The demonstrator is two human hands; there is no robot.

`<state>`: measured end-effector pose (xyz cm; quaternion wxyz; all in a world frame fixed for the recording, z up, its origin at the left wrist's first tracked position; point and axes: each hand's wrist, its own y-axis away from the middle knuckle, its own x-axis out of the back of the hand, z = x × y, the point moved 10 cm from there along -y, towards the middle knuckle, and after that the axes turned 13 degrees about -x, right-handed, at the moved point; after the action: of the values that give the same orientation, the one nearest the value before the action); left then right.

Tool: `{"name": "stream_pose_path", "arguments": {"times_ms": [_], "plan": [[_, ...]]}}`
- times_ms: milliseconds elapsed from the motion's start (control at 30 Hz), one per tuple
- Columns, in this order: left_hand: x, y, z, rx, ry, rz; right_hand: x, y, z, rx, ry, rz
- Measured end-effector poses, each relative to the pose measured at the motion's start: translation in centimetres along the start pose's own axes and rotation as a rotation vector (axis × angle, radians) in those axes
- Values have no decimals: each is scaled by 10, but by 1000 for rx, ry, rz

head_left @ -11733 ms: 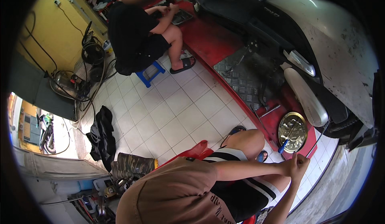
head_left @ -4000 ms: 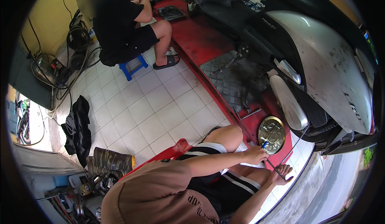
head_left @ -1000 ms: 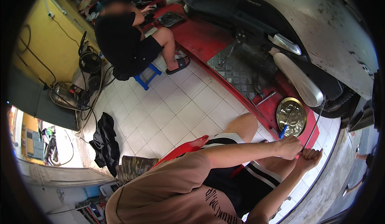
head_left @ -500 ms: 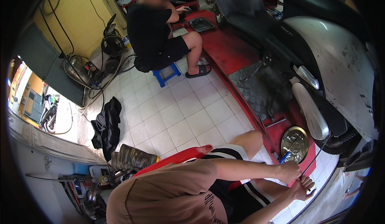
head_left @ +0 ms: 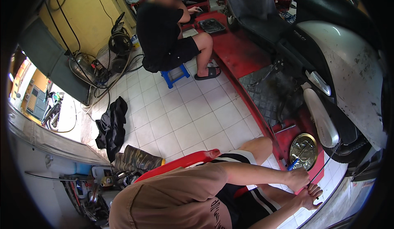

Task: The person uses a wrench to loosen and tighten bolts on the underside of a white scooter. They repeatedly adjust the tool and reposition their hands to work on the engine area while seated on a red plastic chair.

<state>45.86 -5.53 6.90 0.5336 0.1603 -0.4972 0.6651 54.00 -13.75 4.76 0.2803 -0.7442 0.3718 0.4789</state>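
A thin black cable (head_left: 324, 165) runs from beside the scooter's rear wheel down to my two hands. My left hand (head_left: 298, 180) is closed in a fist around the cable near its lower end. Just below it, my right hand (head_left: 310, 197) has its fingers curled round the cable's end, thumb stretched out. What exactly lies between the fingers is partly hidden. Above my left fist, a blue-handled tool (head_left: 293, 164) rests across the rim of a round gold-coloured tray (head_left: 315, 147) with shiny contents.
A grey and black scooter (head_left: 332, 52) stands on a red platform (head_left: 246, 44) at the right. Farther off, a person in black (head_left: 158, 32) sits on a blue stool (head_left: 177, 80). Black cloth (head_left: 111, 126) lies on the tiles; hoses (head_left: 96, 95) coil near the wall.
The view has shifted slightly, so the surroundings sit a little farther right. Both hands keep their hold on the cable, nearly unmoved.
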Motion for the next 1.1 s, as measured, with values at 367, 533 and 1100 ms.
{"name": "stream_pose_path", "arguments": {"times_ms": [367,533,1100], "plan": [[-10,2,-19,51,177,89,23,-3,2,-20,250,314],[-28,-8,-24,107,155,-88,24,-6,-1,-14,304,203],[-28,-10,-32,225,90,-24,11,-8,2,-19,444,248]]}}
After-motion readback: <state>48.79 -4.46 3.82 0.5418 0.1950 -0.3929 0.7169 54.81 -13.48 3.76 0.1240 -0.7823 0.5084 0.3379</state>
